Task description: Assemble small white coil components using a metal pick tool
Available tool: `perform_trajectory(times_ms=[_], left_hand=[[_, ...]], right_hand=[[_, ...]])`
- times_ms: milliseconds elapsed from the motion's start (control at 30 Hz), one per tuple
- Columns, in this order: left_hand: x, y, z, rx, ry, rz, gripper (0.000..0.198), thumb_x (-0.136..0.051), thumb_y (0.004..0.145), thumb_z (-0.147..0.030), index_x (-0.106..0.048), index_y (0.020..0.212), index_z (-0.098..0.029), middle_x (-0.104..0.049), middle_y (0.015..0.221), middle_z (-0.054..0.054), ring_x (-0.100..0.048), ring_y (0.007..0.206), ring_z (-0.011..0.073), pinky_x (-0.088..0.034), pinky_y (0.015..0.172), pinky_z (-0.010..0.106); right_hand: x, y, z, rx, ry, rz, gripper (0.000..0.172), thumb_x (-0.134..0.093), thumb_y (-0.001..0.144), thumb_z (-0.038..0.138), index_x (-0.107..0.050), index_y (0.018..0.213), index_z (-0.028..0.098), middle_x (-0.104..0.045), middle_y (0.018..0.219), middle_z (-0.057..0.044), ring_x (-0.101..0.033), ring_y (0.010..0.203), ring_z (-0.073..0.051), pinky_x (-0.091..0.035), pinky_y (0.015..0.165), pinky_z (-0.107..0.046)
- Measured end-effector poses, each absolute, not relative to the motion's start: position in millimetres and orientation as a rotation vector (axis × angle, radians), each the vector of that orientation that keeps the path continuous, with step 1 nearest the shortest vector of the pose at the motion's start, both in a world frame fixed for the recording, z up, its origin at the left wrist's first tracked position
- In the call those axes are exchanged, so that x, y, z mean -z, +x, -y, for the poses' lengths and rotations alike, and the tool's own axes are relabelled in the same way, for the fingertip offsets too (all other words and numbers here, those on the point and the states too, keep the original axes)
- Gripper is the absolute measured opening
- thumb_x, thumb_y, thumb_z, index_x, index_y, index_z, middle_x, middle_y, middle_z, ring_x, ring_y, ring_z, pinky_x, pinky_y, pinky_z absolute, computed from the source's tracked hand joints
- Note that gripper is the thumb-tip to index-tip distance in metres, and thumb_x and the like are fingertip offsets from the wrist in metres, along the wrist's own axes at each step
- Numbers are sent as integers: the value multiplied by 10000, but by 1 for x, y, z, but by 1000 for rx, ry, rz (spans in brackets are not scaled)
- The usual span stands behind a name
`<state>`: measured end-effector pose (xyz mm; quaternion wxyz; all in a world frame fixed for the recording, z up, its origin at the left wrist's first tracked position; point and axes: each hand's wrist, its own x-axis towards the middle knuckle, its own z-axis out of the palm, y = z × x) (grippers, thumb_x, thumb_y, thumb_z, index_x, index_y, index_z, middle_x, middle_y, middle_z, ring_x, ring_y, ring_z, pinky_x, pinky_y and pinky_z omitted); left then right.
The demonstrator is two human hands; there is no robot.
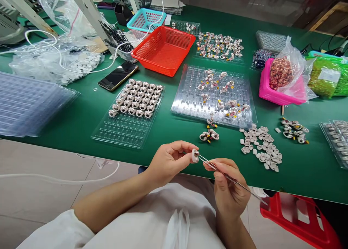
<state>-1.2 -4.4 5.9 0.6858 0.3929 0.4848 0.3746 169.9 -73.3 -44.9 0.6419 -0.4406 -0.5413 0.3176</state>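
Note:
Between the thumb and forefinger of my left hand (171, 161) is a small white plastic earpiece shell (194, 156), held up at the table's front edge. My right hand (230, 183) is closed round a pair of metal tweezers (225, 175), whose tips reach into or against the shell; exactly where is too small to tell. Just beyond the hands lie a few white shells with wires and yellow bits (209, 134). A pile of loose white shell pieces (262, 145) is to the right. Rows of white shells (135, 99) stand in a clear tray (119, 133) at left.
Behind the hands lies a clear tray stack (185, 93) with wired shells. A red basket (163, 53), a phone (117, 76) and stacked clear trays (29, 104) are farther left. At right stand a pink basket (282, 93) and a green bag (328, 77). A red stool (299, 216) is below.

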Motion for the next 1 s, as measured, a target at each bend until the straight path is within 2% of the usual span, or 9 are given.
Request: perform_trajectory(times_ms=[233, 433, 567, 1000], left_hand=[[-8, 0, 4, -833, 840, -1084, 186, -843, 720, -258, -769, 844, -142, -759, 728, 29, -704, 694, 156, -581, 696, 249], [-9, -1, 5, -847, 811, -1103, 207, -864, 703, -268, -772, 839, -142, -756, 709, 28, -703, 680, 157, -590, 701, 259], [-9, -1, 4, -844, 829, -1125, 208, -868, 699, -280, -773, 829, -147, -757, 709, 31, -705, 678, 166, -601, 713, 279], [-8, 1, 4, -854, 793, -1109, 163, -860, 688, -219, -783, 813, -146, -760, 708, 18, -696, 668, 138, -599, 696, 239]], right_hand=[[44, 169, 75, -665, -993, 1341, 331, -618, 965, 120, -686, 1245, 283, -723, 1121, -80, -749, 965, -230, -700, 763, -442], [48, 168, 76, -540, -1033, 1333, 316, -619, 970, 142, -683, 1240, 293, -743, 1096, -80, -756, 915, -231, -695, 716, -443], [49, 167, 75, -536, -1043, 1327, 317, -616, 968, 136, -683, 1236, 294, -741, 1085, -78, -753, 909, -228, -695, 710, -439], [50, 166, 75, -539, -1040, 1322, 328, -623, 962, 137, -679, 1240, 302, -734, 1085, -68, -750, 922, -226, -701, 718, -435]])
